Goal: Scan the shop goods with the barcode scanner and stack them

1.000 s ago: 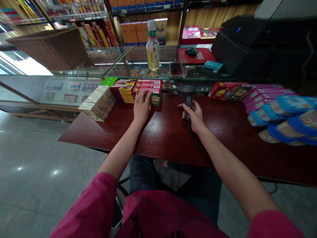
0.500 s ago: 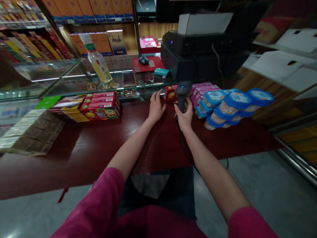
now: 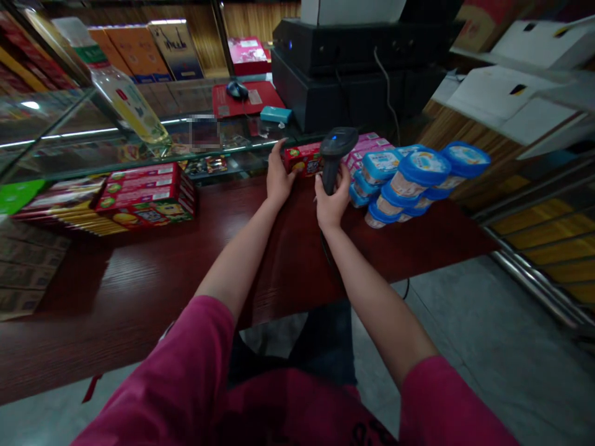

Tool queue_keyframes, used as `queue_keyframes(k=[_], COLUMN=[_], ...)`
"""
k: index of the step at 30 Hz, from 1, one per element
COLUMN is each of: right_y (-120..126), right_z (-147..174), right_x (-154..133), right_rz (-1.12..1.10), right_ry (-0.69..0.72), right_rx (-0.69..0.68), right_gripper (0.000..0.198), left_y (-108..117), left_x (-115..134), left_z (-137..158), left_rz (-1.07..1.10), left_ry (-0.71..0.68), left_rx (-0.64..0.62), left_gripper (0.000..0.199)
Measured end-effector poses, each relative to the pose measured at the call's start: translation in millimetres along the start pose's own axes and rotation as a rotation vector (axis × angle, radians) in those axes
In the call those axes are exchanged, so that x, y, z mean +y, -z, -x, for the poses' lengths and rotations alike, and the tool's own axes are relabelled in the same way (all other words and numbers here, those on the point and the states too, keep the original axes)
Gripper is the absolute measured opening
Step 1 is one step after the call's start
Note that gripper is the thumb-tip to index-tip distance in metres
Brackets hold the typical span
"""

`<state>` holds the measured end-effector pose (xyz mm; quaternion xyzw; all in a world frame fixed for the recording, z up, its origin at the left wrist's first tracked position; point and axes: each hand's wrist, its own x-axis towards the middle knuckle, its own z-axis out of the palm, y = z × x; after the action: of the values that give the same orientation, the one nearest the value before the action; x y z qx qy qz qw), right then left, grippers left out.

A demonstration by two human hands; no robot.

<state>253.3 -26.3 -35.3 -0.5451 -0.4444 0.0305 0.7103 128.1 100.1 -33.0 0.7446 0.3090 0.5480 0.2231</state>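
While both forearms (image 3: 246, 254) stretch forward over the dark-red wooden table (image 3: 204, 272), the right hand (image 3: 332, 207) grips an upright black barcode scanner (image 3: 338, 144) and the left hand (image 3: 279, 179), thumb and fingers parted, sits at the left end of a red fruit-print box (image 3: 305, 158); contact cannot be told. Box lies near the table's far edge, with pink boxes (image 3: 374, 145) and blue-lidded tubs (image 3: 423, 167) crowding the right side; open tabletop runs leftward to the stacked red boxes (image 3: 146, 195).

Right hand (image 3: 333, 207) round 1 black scanner (image 3: 338, 144); left hand (image 3: 279, 181) at left end of red box (image 3: 303, 162).
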Motion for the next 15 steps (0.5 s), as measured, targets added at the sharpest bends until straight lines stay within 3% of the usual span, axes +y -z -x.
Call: queue_keyframes(k=[3, 9, 12, 15], right_y=[4, 9, 15, 24], right_z=[4, 21, 37, 60], right_x=[-5, -45, -84, -119], right_rz=[-0.045, -0.290, -0.435, -0.479], right_ry=[-0.046, -0.240, -0.342, -0.436], right_rx=[-0.036, -0.154, -0.336, -0.556], right_gripper=[0.071, 0.061, 0.043, 0.034], left_y=[42, 169, 222, 258], left_x=[12, 56, 78, 91], left_z=[25, 95, 127, 149], left_rz=[-0.097, -0.324, -0.479, -0.609], left_ry=[0.005, -0.041, -0.019, 0.044], left_rx=[-0.021, -0.036, -0.066, -0.101], left_gripper=[0.063, 0.053, 0.048, 0.048])
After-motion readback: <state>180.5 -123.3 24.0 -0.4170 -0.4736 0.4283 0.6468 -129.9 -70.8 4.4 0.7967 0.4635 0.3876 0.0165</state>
